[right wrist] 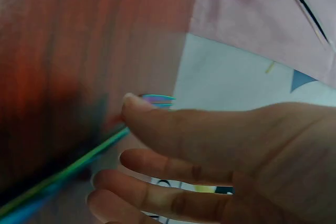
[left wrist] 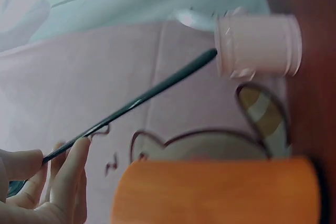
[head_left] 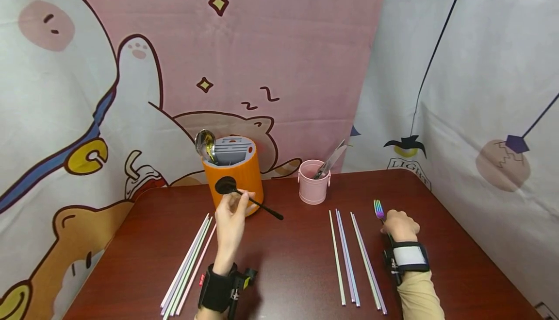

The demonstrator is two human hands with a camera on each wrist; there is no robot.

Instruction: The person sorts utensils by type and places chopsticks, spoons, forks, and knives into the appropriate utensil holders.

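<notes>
A black spoon with a round bowl and slim handle (head_left: 262, 206) is raised above the table, pinched between thumb and fingers of the left hand (head_left: 231, 220), bowl up to the left. At the right hand (head_left: 401, 225) is a rainbow-sheened metal fork (head_left: 378, 209), its handle under the thumb — whether it is gripped, I cannot tell.

Behind the spoon stands an orange cylindrical utensil holder with a grey slotted top (head_left: 246, 179), a shiny metal ladle (head_left: 205, 143) leaning out of it. To its right, a small pink bucket (head_left: 312, 191) holds silvery utensils (head_left: 329, 162).

Thin pastel sticks lie in a left bunch (head_left: 188, 266) and a right bunch (head_left: 348, 257) on the reddish-brown wooden table (head_left: 297, 261).
</notes>
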